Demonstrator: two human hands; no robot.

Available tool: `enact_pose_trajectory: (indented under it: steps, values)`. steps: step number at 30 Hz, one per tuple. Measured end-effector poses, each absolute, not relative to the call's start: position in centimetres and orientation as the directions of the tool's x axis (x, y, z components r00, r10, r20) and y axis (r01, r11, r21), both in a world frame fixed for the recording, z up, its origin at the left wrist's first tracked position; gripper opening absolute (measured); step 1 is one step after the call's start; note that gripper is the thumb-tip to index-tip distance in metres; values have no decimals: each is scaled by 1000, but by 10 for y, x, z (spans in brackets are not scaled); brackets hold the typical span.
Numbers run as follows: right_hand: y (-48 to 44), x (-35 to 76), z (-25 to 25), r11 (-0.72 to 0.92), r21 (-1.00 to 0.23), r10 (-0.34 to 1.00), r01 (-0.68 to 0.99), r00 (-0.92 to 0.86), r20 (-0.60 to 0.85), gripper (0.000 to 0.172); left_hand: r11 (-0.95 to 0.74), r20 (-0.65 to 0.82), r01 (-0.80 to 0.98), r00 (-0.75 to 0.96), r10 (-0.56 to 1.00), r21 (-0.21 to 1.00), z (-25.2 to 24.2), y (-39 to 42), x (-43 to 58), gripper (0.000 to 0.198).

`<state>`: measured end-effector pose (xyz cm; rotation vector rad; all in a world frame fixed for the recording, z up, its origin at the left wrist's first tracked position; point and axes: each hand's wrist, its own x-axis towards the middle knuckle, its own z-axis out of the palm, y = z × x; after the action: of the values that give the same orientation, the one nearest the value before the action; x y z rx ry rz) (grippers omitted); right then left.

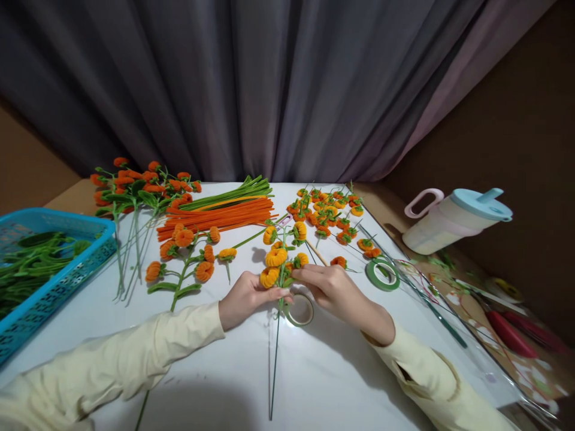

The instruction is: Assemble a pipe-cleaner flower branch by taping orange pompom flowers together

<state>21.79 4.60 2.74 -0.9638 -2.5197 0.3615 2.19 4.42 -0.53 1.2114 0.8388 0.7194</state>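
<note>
My left hand (246,298) pinches the green stem of a yellow pipe-cleaner flower spray (275,258) between thumb and fingers. Its thin wire hangs below toward me. On the spray's right side, my right hand (340,294) has its fingers closed around the lower blooms and leaves; the exact grip is partly hidden. A roll of green floral tape (300,324) is just below and between both hands. To the left lies an orange flower spray (183,272) with green leaves, and beside it a single yellow flower (227,254) on a short stem.
Orange pipe cleaners (220,218) and green pipe cleaners (238,196) lie behind. Loose flower heads (330,211) spread at back right, near another tape roll (375,279). A blue basket (96,239) stands left, a tumbler (442,224) right, with red-handled pliers (512,335) nearby.
</note>
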Motion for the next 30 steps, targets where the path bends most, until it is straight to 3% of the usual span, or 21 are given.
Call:
enact_pose_trajectory:
  steps: [3, 6, 9, 11, 14, 18, 20, 24, 30]
  values:
    - [43, 217, 30, 689, -416, 719, 593, -630, 292, 21, 220, -167, -45, 508, 845, 975, -5, 44, 22, 26]
    - [34, 217, 38, 530, -349, 848, 773, -479, 228, 15, 228, -171, -56, 497, 850, 972, -5, 44, 22, 27]
    - [21, 217, 45, 425, -272, 902, 863, -380, 204, 28, 225, -166, -72, 470, 867, 972, -5, 45, 23, 28]
    - [14, 212, 45, 460, -357, 888, 813, -414, 202, 31, 217, -162, -72, 453, 876, 973, -5, 46, 23, 27]
    - [11, 202, 34, 439, -579, 893, 687, -407, 194, 27, 198, -142, -87, 435, 889, 976, -4, 46, 23, 23]
    - [13, 188, 14, 230, -866, 947, 443, -306, 94, 29, 168, -118, -88, 408, 905, 982, -5, 45, 23, 19]
    - [12, 184, 9, 100, -948, 957, 302, -290, 8, 30, 155, -115, -70, 395, 912, 985, -6, 46, 23, 19]
    - [10, 180, 9, -50, -966, 944, 252, -303, -127, 23, 141, -117, -42, 352, 929, 989, -7, 47, 22, 20]
    - [10, 181, 8, 102, -903, 967, 417, -253, -8, 24, 86, -70, -30, 354, 933, 996, -8, 45, 22, 22]
